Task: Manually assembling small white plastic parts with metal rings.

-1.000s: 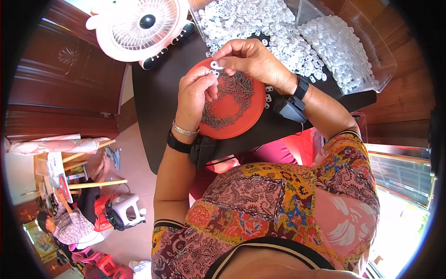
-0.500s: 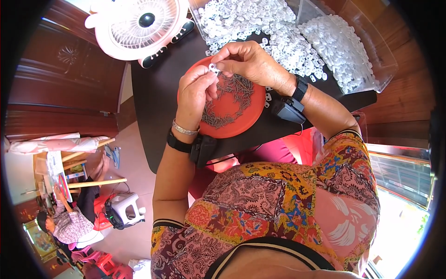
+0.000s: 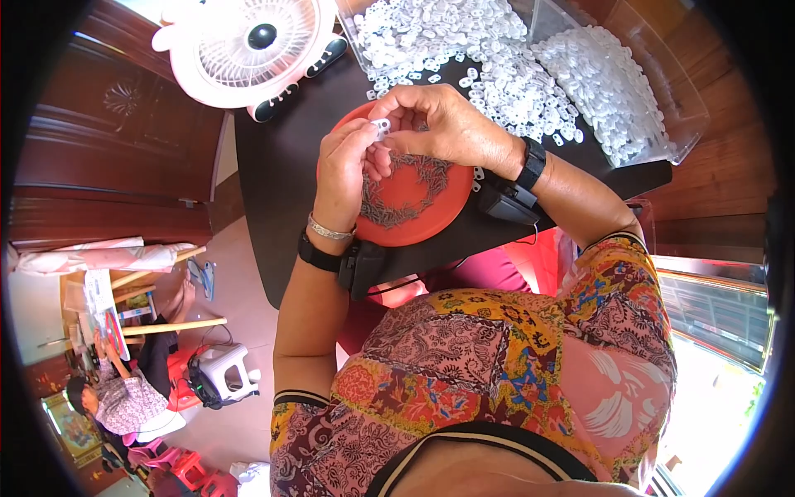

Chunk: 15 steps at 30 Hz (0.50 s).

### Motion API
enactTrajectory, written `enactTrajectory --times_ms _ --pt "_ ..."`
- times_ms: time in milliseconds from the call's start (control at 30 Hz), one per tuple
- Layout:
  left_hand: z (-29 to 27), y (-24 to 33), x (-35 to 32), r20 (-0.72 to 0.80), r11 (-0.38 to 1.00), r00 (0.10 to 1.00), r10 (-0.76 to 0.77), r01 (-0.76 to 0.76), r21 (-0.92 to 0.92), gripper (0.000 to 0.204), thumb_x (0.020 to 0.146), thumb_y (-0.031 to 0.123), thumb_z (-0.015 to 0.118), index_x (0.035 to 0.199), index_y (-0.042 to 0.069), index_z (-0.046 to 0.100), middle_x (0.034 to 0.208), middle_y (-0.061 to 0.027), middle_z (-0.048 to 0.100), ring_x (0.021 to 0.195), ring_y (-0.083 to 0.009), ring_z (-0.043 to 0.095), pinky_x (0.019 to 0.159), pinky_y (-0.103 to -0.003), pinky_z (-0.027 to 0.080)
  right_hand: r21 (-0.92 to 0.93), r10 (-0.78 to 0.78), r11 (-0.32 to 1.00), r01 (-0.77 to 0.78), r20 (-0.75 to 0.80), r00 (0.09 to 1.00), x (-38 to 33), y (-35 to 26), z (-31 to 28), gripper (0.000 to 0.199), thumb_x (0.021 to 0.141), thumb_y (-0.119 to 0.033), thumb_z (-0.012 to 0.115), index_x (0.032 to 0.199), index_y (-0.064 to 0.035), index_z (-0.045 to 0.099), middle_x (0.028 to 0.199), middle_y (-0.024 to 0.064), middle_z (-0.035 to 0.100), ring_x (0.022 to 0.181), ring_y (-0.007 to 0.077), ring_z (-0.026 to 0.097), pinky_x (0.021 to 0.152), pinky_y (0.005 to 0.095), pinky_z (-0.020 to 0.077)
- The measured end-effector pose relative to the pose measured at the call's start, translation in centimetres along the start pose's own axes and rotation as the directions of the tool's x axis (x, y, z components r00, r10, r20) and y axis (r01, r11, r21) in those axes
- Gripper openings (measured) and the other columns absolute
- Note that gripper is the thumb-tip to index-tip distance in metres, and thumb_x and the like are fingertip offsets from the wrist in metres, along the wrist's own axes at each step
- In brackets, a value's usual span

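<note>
Over a red-orange round tray (image 3: 451,211), my left hand (image 3: 344,161) pinches a small white plastic piece with two holes (image 3: 380,127) between thumb and forefinger. My right hand (image 3: 447,124) is curled close around the same piece, thumb below and forefinger above it. Whether the right fingertips grip something small is hidden. In the tray lie many small dark grey screws (image 3: 393,215), spread in a ring under both hands.
The black table (image 3: 273,190) carries a heap of white plastic pieces (image 3: 517,91). Clear bins (image 3: 683,145) of such pieces stand behind and to the right. A white fan (image 3: 224,83) sits at the far left. Another person (image 3: 132,402) sits at lower left.
The right hand has shifted slightly down, its thumb lower and farther from the forefinger. The white piece has tilted in the left fingers.
</note>
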<state>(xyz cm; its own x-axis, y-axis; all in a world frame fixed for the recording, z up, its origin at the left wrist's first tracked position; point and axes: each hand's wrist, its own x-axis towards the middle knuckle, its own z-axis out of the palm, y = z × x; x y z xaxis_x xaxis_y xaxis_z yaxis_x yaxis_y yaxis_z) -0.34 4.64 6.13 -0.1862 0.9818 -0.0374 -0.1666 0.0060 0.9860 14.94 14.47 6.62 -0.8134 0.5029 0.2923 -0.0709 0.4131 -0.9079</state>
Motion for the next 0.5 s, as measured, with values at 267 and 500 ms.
enactTrajectory --times_ms 267,500 --pt "-0.6 -0.5 0.2 0.014 1.000 1.000 0.004 -0.004 0.025 0.025 0.090 0.022 0.049 0.088 0.000 0.062 0.065 -0.0045 0.059 0.052 -0.0108 0.054 0.048 -0.021 0.040 -0.244 -0.086 0.966 0.083 0.000 0.996 -0.2 -1.3 0.4 0.031 0.077 -0.004 0.072 0.106 -0.0012 0.062 0.092 0.0059 0.066 0.082 0.0135 0.063 0.071 0.0267 0.0521" --pt "0.1 -0.1 -0.2 -0.043 0.999 0.998 0.045 -0.046 -0.004 0.025 0.089 0.018 0.050 0.085 -0.002 0.063 0.063 -0.0061 0.061 0.051 -0.0115 0.057 0.047 -0.020 0.042 -0.479 -0.319 0.833 0.277 -0.006 0.948 -0.4 -0.5 0.6 0.035 0.076 -0.012 0.074 0.107 -0.0028 0.062 0.095 0.0130 0.066 0.085 0.0281 0.067 0.071 0.0340 0.0540"
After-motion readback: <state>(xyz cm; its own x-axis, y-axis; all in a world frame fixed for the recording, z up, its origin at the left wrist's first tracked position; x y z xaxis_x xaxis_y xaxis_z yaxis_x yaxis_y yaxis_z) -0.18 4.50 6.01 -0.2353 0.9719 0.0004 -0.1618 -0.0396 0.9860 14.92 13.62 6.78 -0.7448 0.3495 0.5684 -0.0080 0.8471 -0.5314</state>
